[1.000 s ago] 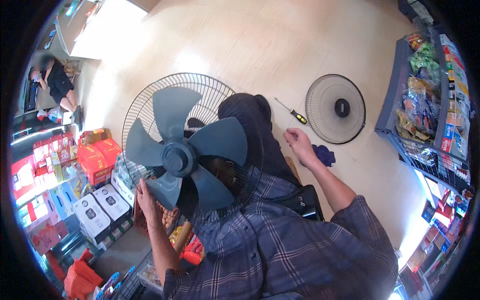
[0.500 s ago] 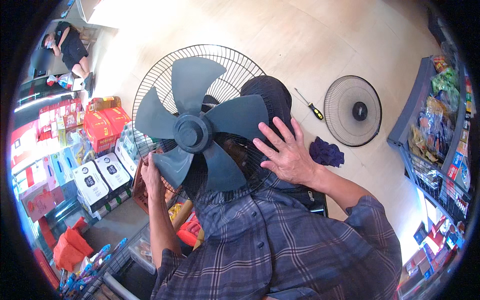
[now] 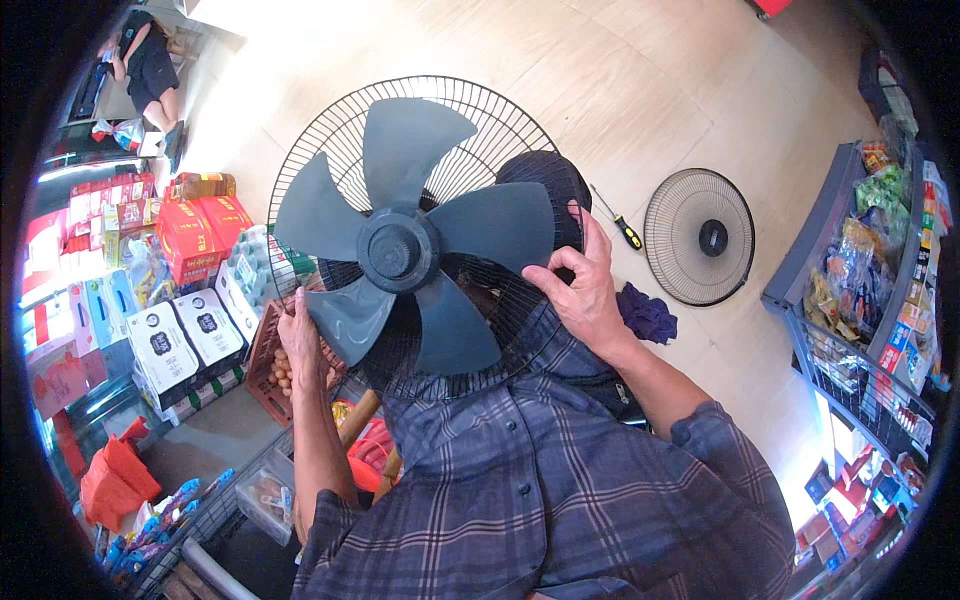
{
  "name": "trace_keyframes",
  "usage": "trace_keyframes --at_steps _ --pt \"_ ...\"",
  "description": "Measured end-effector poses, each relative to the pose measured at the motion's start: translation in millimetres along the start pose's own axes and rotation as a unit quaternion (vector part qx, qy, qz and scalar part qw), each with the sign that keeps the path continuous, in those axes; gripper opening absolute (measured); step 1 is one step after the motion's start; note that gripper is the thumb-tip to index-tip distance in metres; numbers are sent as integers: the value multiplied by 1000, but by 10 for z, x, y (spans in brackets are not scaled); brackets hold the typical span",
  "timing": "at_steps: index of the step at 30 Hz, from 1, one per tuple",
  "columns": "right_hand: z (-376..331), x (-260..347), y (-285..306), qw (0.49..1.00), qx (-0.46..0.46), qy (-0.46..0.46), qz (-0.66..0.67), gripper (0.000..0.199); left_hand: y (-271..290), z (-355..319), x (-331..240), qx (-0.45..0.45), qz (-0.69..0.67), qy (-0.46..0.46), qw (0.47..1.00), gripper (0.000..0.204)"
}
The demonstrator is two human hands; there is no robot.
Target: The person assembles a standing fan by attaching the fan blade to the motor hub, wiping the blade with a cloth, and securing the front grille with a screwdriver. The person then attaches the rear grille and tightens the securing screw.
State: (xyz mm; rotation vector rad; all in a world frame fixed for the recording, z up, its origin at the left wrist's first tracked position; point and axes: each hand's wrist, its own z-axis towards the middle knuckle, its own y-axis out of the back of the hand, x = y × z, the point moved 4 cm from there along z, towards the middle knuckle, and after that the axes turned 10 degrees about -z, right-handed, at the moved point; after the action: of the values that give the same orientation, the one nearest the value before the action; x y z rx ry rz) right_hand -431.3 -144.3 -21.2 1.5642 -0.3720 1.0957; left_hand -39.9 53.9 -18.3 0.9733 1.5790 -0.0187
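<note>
Blades (image 3: 398, 252) (five plastic vanes, one hub) sit in front of the wire guard (image 3: 335, 125), close before the person's torso. Probably light and stiff; smooth plastic may slip, vane tips might crack if twisted, so the hub looks like the safest hold. Guard likely flexes a bit, best taken by its rim. Left hand (image 3: 303, 338): fingers curled on the left rim. Right hand (image 3: 592, 300): thumb and index apart in a C at the right rim (can't tell if they clamp anything). On the floor (image 3: 690, 135), right: cloth (image 3: 648, 314), screwdriver (image 3: 628, 232), grille (image 3: 712, 238).
</note>
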Motion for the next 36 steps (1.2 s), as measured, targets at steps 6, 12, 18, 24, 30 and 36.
trace_keyframes --at_steps 6,12,18,24,30,36 --pt "32 -92 82 995 91 22 18 16 56 38 82 -32 11 29 999 35" --pt "59 -34 83 997 71 11 5 21 5 3 38 -28 -46 40 998 37" --pt "34 -12 -12 995 -29 76 -64 28 -8 34 49 16 -83 4 996 35" --pt "-53 -864 396 972 -109 -164 131 30 135 164 356 8 -158 53 986 33" --pt "-726 -3159 -191 664 -169 -609 399 19 87 174 221 26 -132 45 990 34" --pt "-1145 -4335 -299 799 -94 -590 -76 46 179 136 196 -1 -114 94 989 37"
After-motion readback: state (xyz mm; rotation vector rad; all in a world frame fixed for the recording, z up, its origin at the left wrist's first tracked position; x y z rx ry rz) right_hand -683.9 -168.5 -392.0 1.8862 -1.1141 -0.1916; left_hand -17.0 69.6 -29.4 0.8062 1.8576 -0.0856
